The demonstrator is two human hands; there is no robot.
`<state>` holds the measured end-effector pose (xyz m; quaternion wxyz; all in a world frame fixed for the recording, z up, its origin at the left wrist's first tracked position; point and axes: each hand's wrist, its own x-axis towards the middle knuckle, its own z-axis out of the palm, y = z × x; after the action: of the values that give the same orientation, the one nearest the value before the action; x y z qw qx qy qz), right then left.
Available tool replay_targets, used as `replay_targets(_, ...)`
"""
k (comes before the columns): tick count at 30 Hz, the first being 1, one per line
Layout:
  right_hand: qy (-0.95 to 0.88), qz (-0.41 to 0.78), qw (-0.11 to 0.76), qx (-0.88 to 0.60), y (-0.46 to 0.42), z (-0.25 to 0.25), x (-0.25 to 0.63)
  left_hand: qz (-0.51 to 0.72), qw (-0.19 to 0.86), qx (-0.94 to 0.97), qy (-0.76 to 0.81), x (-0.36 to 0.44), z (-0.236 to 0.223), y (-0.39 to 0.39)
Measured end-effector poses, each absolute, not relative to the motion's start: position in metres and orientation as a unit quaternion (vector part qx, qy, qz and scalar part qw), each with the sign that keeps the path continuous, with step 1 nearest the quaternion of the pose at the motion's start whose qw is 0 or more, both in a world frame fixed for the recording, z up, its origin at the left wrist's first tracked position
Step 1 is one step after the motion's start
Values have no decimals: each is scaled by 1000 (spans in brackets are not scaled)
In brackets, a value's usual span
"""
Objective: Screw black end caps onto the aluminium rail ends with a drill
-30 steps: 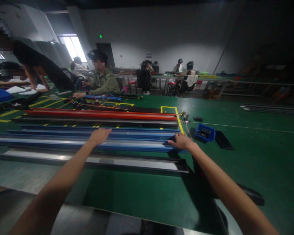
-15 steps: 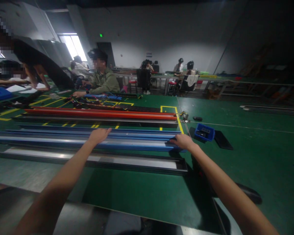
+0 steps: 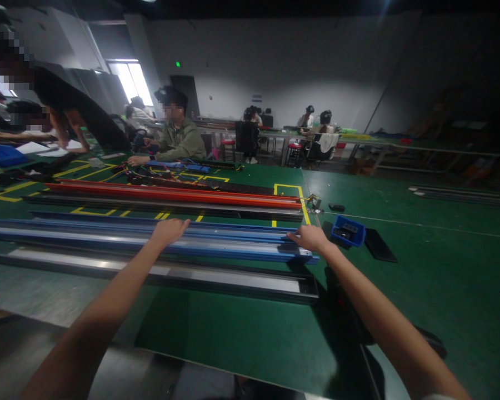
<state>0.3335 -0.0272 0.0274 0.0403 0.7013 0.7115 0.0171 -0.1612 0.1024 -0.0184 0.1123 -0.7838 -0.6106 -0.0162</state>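
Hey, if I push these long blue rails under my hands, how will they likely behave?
The blue rails run straight, so they're probably stiff. Their shiny surface may feel slippery to the left hand and right hand. Lying low and flat, they'd likely slide rather than roll.

dim overall; glaring window (image 3: pixel 132 81) at upper left, dark shadows (image 3: pixel 331 319) at lower right; right edge murky, seemingly blurred.

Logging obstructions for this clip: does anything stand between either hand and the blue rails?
Nothing visible does: the left hand is over the blue rails, the right hand at their right end. The black-edged channel lies on their near side, not between.
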Motion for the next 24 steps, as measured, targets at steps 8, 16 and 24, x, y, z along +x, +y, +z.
replay_targets(8,730,9,-21,684,36,12,331,-53,121,-818,-560,-150,-14,141)
replay_targets(16,699,-79,10,711,65,-12,341,-5,64,-834,-549,-131,-26,178)
replay_targets(24,694,-71,14,717,60,-18,337,-25,54,-830,-554,-131,-34,174)
